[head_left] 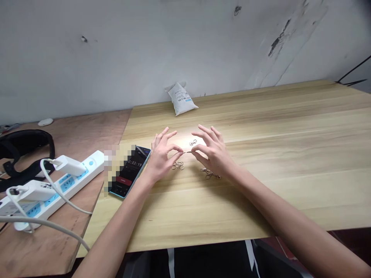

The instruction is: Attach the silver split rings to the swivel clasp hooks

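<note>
My left hand point(163, 154) is closed in a pinch, thumb and forefinger on a tiny silver metal piece point(184, 153). Facing it, my right hand point(212, 151) pinches a thin metal piece point(189, 152) seen edge-on. The two pieces meet or nearly meet; I cannot tell if they are linked. Several metal split rings point(177, 165) lie under my left fingers. A small pile of metal clasps point(210, 173) lies below my right hand, partly hidden by it. Just beyond the fingertips rests a clasp with a ring point(193, 142). The other fingers of both hands are raised and spread.
A phone point(130, 170) showing a timer lies left of my left hand. A white plastic parcel point(182, 99) sits by the wall on the wooden table point(290, 154). Further left are a power strip point(66, 183) with chargers and cables, and a black strapped object point(26, 154).
</note>
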A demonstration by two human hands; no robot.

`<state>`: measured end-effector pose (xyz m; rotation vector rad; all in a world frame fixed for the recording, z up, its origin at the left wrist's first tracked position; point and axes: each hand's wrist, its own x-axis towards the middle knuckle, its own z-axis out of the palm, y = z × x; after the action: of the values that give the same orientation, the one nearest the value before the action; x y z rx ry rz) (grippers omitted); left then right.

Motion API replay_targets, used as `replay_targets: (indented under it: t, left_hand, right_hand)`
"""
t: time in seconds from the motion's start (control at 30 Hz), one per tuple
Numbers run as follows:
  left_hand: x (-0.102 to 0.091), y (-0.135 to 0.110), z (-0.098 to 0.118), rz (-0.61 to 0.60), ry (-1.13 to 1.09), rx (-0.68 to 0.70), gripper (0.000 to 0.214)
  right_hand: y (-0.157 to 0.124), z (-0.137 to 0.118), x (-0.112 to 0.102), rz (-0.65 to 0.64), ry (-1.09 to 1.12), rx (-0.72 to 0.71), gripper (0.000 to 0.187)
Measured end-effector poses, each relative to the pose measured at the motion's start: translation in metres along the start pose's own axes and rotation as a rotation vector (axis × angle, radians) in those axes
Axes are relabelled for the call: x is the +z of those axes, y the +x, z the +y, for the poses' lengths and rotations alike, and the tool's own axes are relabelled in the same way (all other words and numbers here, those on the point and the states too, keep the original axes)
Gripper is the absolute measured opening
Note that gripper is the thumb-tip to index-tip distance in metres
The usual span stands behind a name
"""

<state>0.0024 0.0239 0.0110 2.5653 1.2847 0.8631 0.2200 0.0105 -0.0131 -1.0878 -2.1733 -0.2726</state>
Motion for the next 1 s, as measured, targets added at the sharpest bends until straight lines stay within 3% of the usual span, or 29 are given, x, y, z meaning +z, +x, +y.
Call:
replay_targets:
  t: [0.47, 0.7, 0.83, 1.0]
  left_hand:
    - [0.004, -0.001, -0.001, 0.040, -0.081, -0.030, 0.004]
    - [0.006, 0.001, 0.000, 0.113, -0.260, -0.158, 0.002]
    - [0.015, 0.001, 0.009, 0.203, -0.323, -0.248, 0.001]
    - [0.016, 0.000, 0.012, 0.194, -0.365, -0.279, 0.003]
  right_hand:
    - [0.002, -0.011, 0.003, 0.071, -0.089, -0.077, 0.017]
    - [0.003, -0.019, 0.004, 0.043, -0.133, -0.139, 0.021]
    - [0.002, -0.023, 0.011, 0.026, 0.020, 0.026, 0.017]
    - [0.001, -0.019, 0.012, 0.039, 0.213, 0.209, 0.008]
